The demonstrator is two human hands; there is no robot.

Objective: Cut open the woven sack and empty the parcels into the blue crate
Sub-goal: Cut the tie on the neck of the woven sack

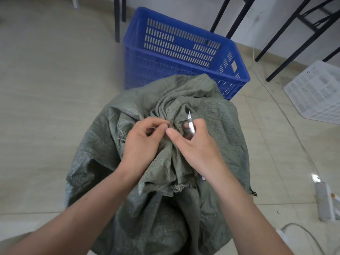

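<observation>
A bulging grey-green woven sack [103, 159] stands on the floor right below me, its gathered neck bunched at the top. My left hand [142, 142] pinches the folds of the sack's neck. My right hand [195, 144] grips a small silver craft knife [191, 124], blade tip pointing up and away, right beside the bunched neck. Behind the sack sits the blue slotted crate [231, 52], with nothing visible inside. No parcels are visible; the sack hides its contents.
Black metal table legs [276, 34] stand behind and to the right of the crate. A white slotted crate [316, 92] lies at the right edge. A power strip [325, 201] and cables lie on the tiled floor at the lower right.
</observation>
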